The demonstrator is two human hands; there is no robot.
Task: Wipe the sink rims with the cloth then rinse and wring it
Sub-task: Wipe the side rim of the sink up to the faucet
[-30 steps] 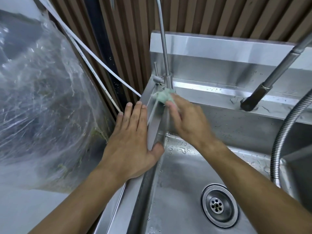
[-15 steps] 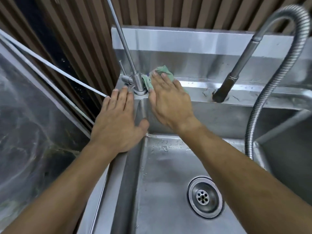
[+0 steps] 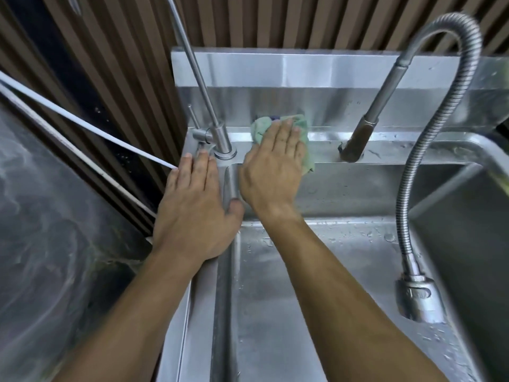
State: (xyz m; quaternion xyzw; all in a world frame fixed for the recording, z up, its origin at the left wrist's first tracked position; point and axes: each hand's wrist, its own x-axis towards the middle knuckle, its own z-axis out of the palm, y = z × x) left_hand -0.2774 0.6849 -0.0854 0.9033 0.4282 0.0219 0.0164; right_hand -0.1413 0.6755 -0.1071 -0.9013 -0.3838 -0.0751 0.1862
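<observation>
Stainless steel sink point(image 3: 316, 312): basin wet, water drops on its floor and back wall, lying below and nearer the camera than the right grip. Plastic sheeting point(image 3: 49, 257) hangs well left of the left grip. Flexible hose faucet point(image 3: 413, 216) arcs well right of the right grip, its spray head over the basin. Slim faucet point(image 3: 217, 139) stands on the back rim between the two grips, just beyond the left fingertips. Two white tubes point(image 3: 82, 125) run in from the left to the left grip. Left hand point(image 3: 192, 210): grip flat and open, palm down on the left rim, holding nothing. Right hand point(image 3: 272, 166): grip flat, fingers extended, pressing the cloth point(image 3: 259, 128) against the back rim. Cloth is green, bunched, mostly under the right palm, showing beyond the fingertips and at the right edge.
</observation>
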